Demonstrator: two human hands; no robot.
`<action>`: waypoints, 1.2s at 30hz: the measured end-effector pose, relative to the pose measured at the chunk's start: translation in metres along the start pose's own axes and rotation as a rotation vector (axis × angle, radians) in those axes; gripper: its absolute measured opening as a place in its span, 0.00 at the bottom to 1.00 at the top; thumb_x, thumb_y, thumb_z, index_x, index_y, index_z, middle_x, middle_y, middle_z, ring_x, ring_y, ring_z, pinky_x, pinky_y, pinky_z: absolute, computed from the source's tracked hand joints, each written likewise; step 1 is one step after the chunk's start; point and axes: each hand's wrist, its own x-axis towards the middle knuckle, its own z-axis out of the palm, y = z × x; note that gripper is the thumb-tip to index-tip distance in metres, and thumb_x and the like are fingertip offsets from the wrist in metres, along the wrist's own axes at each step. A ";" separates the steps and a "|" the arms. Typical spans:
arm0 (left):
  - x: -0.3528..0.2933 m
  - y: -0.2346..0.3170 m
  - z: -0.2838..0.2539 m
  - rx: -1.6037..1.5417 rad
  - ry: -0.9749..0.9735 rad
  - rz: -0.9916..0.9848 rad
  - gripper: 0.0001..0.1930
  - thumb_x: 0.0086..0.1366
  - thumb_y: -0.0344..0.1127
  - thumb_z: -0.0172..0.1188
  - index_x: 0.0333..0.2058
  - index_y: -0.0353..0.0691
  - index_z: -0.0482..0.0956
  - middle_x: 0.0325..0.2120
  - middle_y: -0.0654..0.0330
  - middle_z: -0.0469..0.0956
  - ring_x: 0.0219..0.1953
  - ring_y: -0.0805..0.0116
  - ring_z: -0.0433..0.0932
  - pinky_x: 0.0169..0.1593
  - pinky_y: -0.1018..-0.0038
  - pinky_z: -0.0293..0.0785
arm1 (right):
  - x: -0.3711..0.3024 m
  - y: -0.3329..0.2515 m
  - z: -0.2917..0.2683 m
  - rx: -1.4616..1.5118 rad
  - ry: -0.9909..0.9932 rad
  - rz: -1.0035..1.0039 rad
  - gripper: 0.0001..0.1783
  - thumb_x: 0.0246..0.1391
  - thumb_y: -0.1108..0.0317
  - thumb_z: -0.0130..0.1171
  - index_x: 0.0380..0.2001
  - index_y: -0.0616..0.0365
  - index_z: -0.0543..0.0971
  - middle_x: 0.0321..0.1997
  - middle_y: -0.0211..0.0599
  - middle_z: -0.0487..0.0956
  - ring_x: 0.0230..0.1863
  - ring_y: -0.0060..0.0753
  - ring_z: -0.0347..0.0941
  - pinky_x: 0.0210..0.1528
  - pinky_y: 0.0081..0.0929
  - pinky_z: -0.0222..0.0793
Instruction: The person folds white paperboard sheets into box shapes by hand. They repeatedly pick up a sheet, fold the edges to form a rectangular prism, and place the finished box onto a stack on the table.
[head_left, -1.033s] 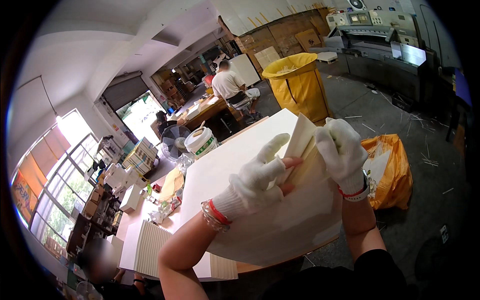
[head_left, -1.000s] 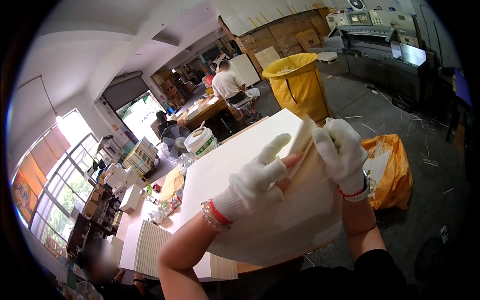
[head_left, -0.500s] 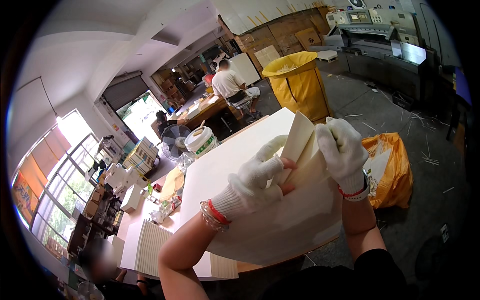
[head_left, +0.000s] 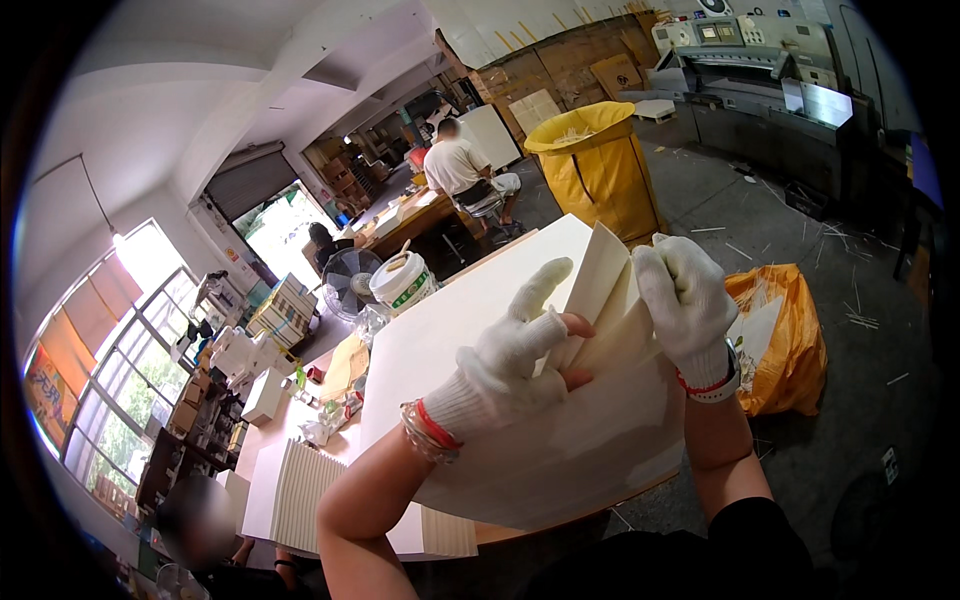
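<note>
Both my hands wear white knit gloves, with bare fingertips showing on the left. My left hand (head_left: 515, 350) grips a folded white card piece (head_left: 598, 275) between thumb and fingers, its index finger stretched out. My right hand (head_left: 682, 295) is closed at the right edge of the same folded piece, its fingertips curled in and partly hidden. Below both hands lies a broad white sheet (head_left: 460, 310), curving down toward me over the table's near edge. Left of my left forearm stands a pile of white folded boards (head_left: 300, 490) with ridged edges.
A yellow bin bag (head_left: 595, 175) stands beyond the sheet, and an orange bag (head_left: 785, 345) of scraps sits to the right. A white bucket (head_left: 402, 280) and a fan (head_left: 350, 282) are at far left. Other people sit nearby. Paper strips litter the floor.
My left index finger has lifted a little away from the folded card piece. Otherwise both hands stay nearly in place.
</note>
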 end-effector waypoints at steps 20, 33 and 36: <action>-0.001 -0.004 0.001 -0.018 -0.022 -0.034 0.22 0.50 0.26 0.73 0.45 0.44 0.80 0.64 0.42 0.63 0.60 0.47 0.72 0.57 0.66 0.73 | -0.003 0.000 0.000 0.015 0.012 0.049 0.16 0.59 0.72 0.61 0.19 0.63 0.70 0.18 0.36 0.66 0.20 0.28 0.63 0.24 0.29 0.61; 0.002 0.002 0.001 0.014 -0.014 0.017 0.19 0.51 0.22 0.70 0.42 0.44 0.80 0.60 0.46 0.66 0.50 0.54 0.79 0.52 0.68 0.77 | -0.003 0.000 0.000 0.019 -0.004 0.086 0.17 0.60 0.71 0.60 0.19 0.63 0.69 0.17 0.36 0.65 0.19 0.27 0.62 0.23 0.29 0.60; 0.001 -0.001 0.000 0.070 -0.005 0.032 0.20 0.49 0.20 0.68 0.42 0.43 0.80 0.62 0.44 0.64 0.48 0.54 0.80 0.51 0.67 0.77 | -0.003 0.001 0.000 0.021 -0.003 0.047 0.17 0.60 0.71 0.60 0.19 0.63 0.69 0.17 0.36 0.66 0.19 0.27 0.63 0.24 0.29 0.60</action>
